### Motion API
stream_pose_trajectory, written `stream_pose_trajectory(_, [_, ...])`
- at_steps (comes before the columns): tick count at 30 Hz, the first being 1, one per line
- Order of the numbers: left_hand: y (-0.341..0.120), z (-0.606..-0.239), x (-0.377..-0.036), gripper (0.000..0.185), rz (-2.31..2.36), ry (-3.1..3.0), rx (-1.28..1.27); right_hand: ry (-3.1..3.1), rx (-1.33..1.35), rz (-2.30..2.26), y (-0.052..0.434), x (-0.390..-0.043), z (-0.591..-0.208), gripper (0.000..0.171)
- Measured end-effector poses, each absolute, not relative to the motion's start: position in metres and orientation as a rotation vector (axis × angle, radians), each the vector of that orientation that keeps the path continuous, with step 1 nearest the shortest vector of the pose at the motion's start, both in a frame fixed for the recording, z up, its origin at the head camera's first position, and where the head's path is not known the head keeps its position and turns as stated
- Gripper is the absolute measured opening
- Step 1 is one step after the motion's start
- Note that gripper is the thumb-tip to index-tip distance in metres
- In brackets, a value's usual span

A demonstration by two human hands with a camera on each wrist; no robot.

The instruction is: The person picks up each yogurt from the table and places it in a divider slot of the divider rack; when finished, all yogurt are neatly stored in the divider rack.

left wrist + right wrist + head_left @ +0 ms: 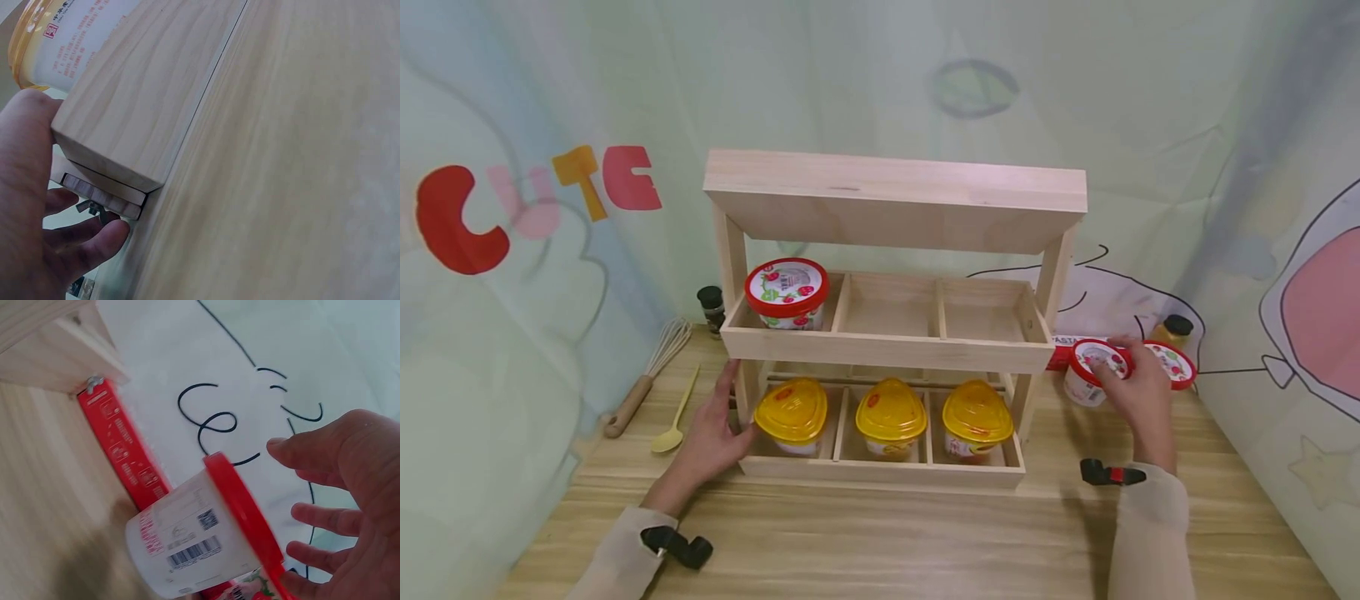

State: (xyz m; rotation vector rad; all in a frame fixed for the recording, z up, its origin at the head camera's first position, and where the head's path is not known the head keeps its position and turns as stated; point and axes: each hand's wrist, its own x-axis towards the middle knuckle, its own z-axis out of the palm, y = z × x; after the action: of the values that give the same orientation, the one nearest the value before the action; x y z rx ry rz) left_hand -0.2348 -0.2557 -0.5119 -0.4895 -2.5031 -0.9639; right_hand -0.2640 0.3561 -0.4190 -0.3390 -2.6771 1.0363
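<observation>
A two-tier wooden display rack (887,354) stands on the table. My left hand (718,429) holds its lower left end, thumb on the near side and fingers around the post by a wing nut (94,207). Over at the right, my right hand (1142,400) is spread beside a white tub with a red lid (1084,387). In the right wrist view, the thumb stands apart from that tub's lid (240,509). A second red-lidded tub (1172,362) is partly behind the hand. Another red-lidded tub (786,296) sits in the upper left compartment.
Three yellow-lidded tubs (891,412) fill the lower compartments. A red box (122,447) lies behind the right tub. To the left are a whisk (651,371), a yellow spoon (677,417) and a black-capped jar (711,304). Another black-capped jar (1172,329) stands at the back right.
</observation>
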Motion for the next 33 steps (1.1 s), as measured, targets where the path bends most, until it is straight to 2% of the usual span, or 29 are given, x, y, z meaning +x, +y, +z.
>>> stream_pose_trajectory(15, [-0.256, -0.512, -0.235, 0.114, -0.953, -2.487, -0.499, -2.653, -0.363, 1.038, 0.357, -0.273, -0.438, 0.068])
stream_pose_trajectory(27, [-0.257, -0.513, -0.236, 0.113, -0.953, -2.473, -0.522, -2.638, -0.333, 1.126, 0.357, -0.272, -0.448, 0.075])
stream_pose_trajectory(33, [-0.256, -0.513, -0.237, 0.113, -0.941, -2.458, -0.534, -2.597, -0.259, 1.143, 0.358, -0.272, -0.454, 0.066])
